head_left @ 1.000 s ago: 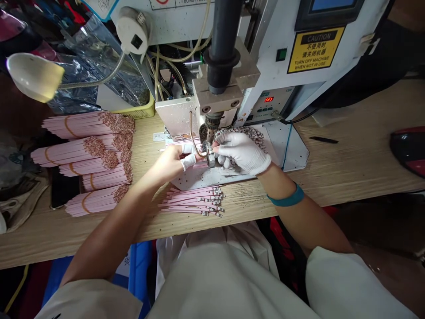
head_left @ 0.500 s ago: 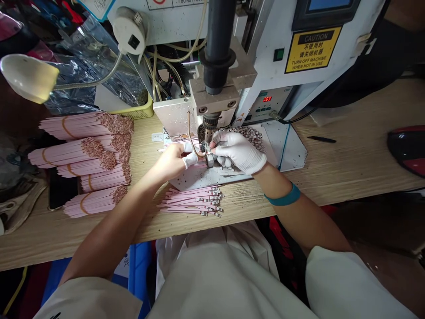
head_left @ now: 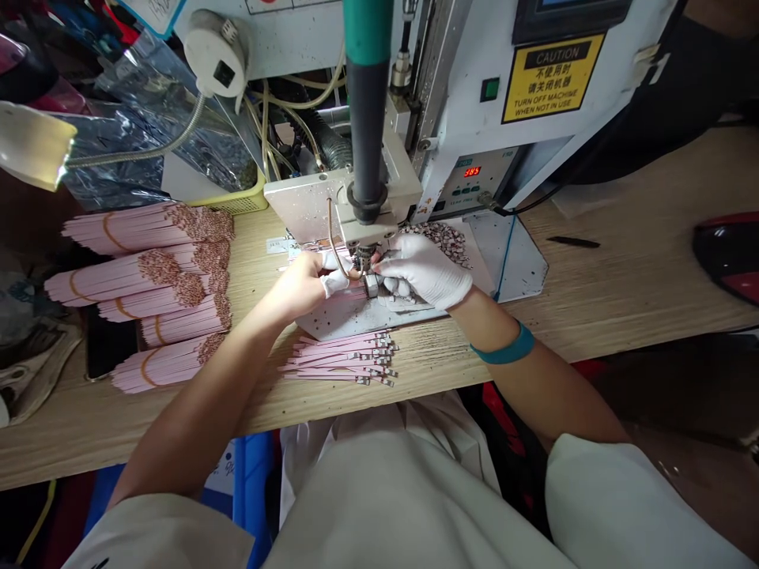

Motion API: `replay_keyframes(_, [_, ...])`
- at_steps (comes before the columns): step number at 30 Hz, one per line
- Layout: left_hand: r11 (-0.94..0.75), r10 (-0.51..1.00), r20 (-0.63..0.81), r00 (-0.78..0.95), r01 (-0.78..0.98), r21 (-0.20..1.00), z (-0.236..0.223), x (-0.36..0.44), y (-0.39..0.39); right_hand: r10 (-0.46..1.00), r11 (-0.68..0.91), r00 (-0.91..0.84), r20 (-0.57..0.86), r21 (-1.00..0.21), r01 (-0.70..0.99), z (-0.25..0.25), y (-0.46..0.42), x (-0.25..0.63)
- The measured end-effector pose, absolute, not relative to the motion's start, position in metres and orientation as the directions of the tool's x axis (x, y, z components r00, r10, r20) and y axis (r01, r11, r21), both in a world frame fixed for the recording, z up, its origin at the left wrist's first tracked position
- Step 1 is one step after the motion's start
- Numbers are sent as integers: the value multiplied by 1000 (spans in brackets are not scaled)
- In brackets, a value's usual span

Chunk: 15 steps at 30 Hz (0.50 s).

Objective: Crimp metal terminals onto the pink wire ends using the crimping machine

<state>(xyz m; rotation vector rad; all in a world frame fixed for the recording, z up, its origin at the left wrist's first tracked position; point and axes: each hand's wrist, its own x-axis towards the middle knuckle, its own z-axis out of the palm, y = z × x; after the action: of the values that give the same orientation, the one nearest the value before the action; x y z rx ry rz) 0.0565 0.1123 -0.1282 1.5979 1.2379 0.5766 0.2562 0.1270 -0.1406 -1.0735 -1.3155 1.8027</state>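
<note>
Under the tip of a soldering machine's iron (head_left: 368,142), my two hands meet in a close pinch. My left hand (head_left: 305,284), with white finger cots on thumb and finger, is closed at the tip's left side, where pink wires (head_left: 349,293) lie; it appears to pinch one. In a white glove with bare fingertips, my right hand (head_left: 430,269) is closed at the tip's right side. What it pinches is too small and hidden to make out. A thin brown tube (head_left: 330,229) curves down between the hands. Small metal-and-white parts (head_left: 444,241) are heaped behind my right hand.
Pink wires with metal ends (head_left: 344,357) lie in front of the machine's base plate (head_left: 332,322). Banded wire bundles (head_left: 160,288) are stacked left, beside a yellow basket (head_left: 252,197). A lamp (head_left: 35,146) stands left, a dark thin tool (head_left: 573,241) right.
The iron and its holder have come down to between my fingertips, bringing the green part of its handle into view. The red display digits differ. My hands have stayed nearly in place.
</note>
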Motion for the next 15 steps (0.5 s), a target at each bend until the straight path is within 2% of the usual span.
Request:
replay_keyframes(11, [-17, 917, -190, 350, 510, 860, -126, 55, 113, 864, -274, -449, -230, -961, -35, -142, 126, 255])
replay_keyframes(15, [-30, 918, -171, 358, 492, 870, -128, 53, 114, 870, -216, -443, -216, -975, 52, -138, 124, 257])
